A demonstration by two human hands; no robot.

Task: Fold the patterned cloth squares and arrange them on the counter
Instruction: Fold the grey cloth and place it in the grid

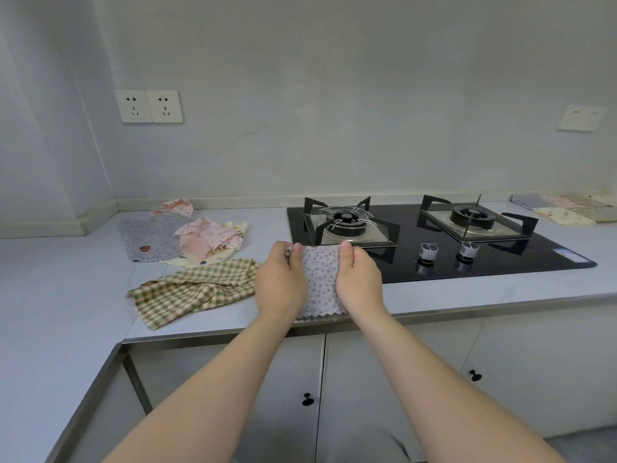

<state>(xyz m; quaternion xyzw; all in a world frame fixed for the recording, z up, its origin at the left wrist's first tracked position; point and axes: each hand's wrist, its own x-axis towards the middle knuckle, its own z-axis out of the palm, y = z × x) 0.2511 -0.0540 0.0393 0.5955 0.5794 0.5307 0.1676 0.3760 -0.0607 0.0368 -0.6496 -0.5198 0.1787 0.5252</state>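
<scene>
A grey cloth square with small dots point(321, 279) hangs folded between my two hands above the counter's front edge. My left hand point(279, 283) grips its left side and my right hand point(358, 280) grips its right side, thumbs on top. To the left lie loose cloths: a green checked one point(190, 292), a grey flowered one point(152, 237), a crumpled pink one point(208, 240) and a cream one point(187, 262) partly under them. Folded cloths point(567, 210) lie in a row at the far right of the counter.
A black glass gas hob point(500, 259) with two burners and two knobs fills the counter's middle and right. The grey counter point(66, 279) bends round to the left. Wall sockets point(148, 106) sit above the loose cloths. White cabinet doors point(367, 379) with black knobs are below.
</scene>
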